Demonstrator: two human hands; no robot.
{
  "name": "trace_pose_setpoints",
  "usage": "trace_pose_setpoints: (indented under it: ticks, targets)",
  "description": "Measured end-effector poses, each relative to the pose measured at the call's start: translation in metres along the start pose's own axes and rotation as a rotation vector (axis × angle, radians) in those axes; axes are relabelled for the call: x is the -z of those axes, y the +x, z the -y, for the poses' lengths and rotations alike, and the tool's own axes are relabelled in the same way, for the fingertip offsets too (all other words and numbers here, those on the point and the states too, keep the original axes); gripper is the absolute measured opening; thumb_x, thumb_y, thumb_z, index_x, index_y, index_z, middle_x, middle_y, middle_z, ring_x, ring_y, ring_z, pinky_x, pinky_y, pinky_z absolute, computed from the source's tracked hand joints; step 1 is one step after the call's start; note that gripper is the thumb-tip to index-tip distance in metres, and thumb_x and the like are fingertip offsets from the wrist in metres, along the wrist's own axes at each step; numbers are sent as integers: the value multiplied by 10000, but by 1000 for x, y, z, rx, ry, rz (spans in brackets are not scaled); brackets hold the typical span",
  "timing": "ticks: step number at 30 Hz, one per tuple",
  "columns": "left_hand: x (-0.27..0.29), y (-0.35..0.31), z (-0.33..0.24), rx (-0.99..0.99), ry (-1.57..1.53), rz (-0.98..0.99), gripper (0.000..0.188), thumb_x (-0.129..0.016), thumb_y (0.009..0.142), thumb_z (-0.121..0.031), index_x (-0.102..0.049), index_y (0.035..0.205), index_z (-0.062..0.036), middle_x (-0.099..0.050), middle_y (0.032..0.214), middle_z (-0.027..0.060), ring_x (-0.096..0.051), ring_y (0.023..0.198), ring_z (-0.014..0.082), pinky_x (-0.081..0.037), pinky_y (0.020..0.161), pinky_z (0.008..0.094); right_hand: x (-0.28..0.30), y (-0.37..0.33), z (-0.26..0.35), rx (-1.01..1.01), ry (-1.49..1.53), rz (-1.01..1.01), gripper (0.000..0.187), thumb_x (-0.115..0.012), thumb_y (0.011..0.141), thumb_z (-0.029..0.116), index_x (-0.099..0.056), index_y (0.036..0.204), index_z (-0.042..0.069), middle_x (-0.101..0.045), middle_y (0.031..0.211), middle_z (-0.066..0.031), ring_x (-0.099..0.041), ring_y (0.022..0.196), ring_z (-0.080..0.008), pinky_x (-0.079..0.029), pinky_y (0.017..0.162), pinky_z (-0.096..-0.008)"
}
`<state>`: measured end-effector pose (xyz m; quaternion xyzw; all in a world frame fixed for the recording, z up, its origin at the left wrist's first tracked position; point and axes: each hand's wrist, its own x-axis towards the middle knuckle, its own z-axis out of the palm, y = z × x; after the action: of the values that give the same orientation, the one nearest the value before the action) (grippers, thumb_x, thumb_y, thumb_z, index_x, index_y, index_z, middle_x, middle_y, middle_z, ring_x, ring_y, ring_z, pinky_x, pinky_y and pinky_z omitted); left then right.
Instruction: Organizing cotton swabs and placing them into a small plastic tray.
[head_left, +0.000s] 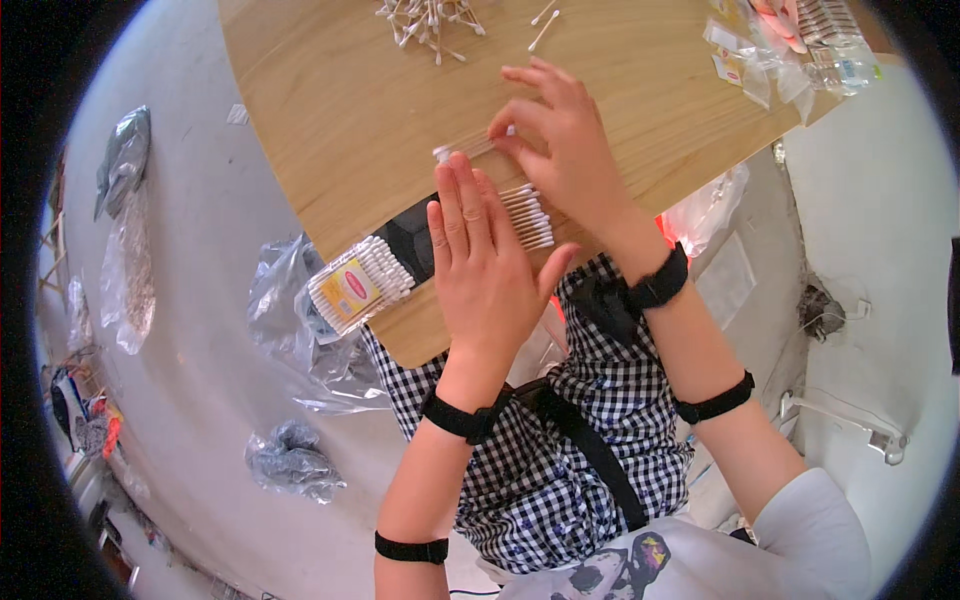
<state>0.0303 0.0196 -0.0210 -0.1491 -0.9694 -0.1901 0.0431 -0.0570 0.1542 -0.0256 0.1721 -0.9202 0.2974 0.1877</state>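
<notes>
My left hand [480, 260] lies flat near the table edge with its fingers stretched out. From under its palm side a row of wooden-stick cotton swabs [528, 215] sticks out to the right. My right hand [565, 140] is just beyond, thumb and forefinger pinching the end of a cotton swab [475, 145] that reaches left toward my left fingertips. Whether it is one swab or a few, I cannot tell. Left of my left hand is a black flat object [410, 235], partly covered. A clear pack of cotton swabs [360, 283] with a yellow label sits at the table's corner.
Loose swabs [428, 20] are heaped at the far side of the wooden table [340, 130], with two stray swabs [543, 30] beside them. Clear plastic packaging [765, 65] lies at the far right. Plastic bags [295, 460] are on the floor to the left.
</notes>
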Motion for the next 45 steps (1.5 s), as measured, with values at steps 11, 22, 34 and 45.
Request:
trace_pose_setpoints:
  ticks: [11,22,34,45]
  targets:
    - [6,0,6,314,-1420,-401,653,-299,1041,-413,-146,1518,7,-142,1591,162,-102,1480,262,-73,1190,394,7,-54,55,-670,1079,-256,442,-412,1040,324,-461,1284,-41,-491,1361,-145,-375,1354,-209,-291,1144,-369]
    - [18,-3,3,378,-1441,-528,687,-283,1033,-458,-121,1523,-4,-158,1587,155,-113,1478,239,-60,1190,385,-8,-30,48,-178,35,-51,453,-466,987,206,-395,1390,12,-398,1450,-174,-334,1389,-315,-255,1145,-441]
    - [73,-28,107,663,-364,-256,316,-432,1001,-222,-612,1111,14,-648,1079,181,-610,1013,300,-457,874,377,-36,-19,63,67,-186,178,515,-433,892,95,-386,1391,-22,-363,1479,-193,-281,1425,-313,-237,1171,-437]
    - [46,-16,108,770,-411,-215,461,-424,1025,-358,-650,895,22,-635,715,176,-591,639,276,-448,611,392,-63,-2,78,116,-148,136,481,-430,887,106,-444,1343,-47,-412,1451,-191,-323,1405,-307,-252,1166,-424]
